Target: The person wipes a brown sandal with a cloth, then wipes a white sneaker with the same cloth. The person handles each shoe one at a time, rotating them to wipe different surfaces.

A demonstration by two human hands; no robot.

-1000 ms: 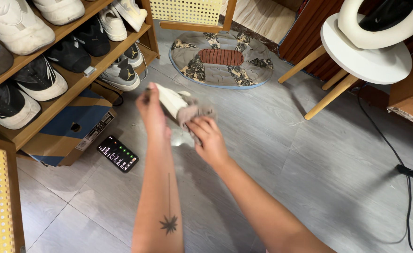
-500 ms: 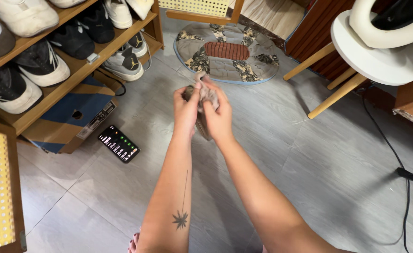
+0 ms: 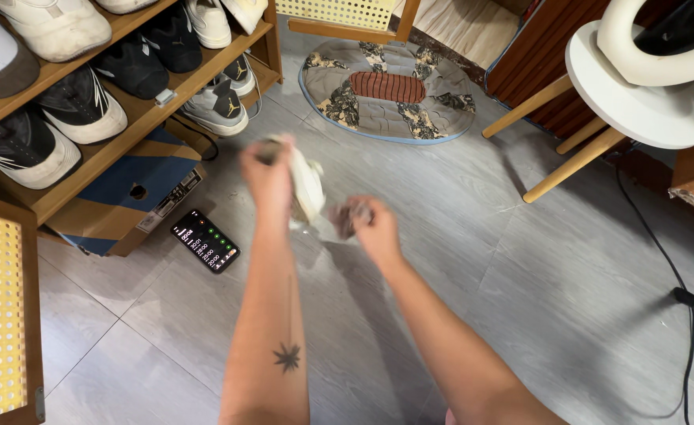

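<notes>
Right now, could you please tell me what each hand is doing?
Left hand: closed on a whitish shoe, blurred.
Right hand: closed on a grey-brown cloth, blurred.

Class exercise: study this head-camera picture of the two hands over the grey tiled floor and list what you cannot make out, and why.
- Pale thing in the left hand: motion blur hides what it is.
- Right hand: blurred; what its fingers hold is unclear.
- Phone screen: too small to read.
- Top-shelf shoes: cut off by the upper edge.
- White ring on the stool: cut off by the upper right corner.
</notes>
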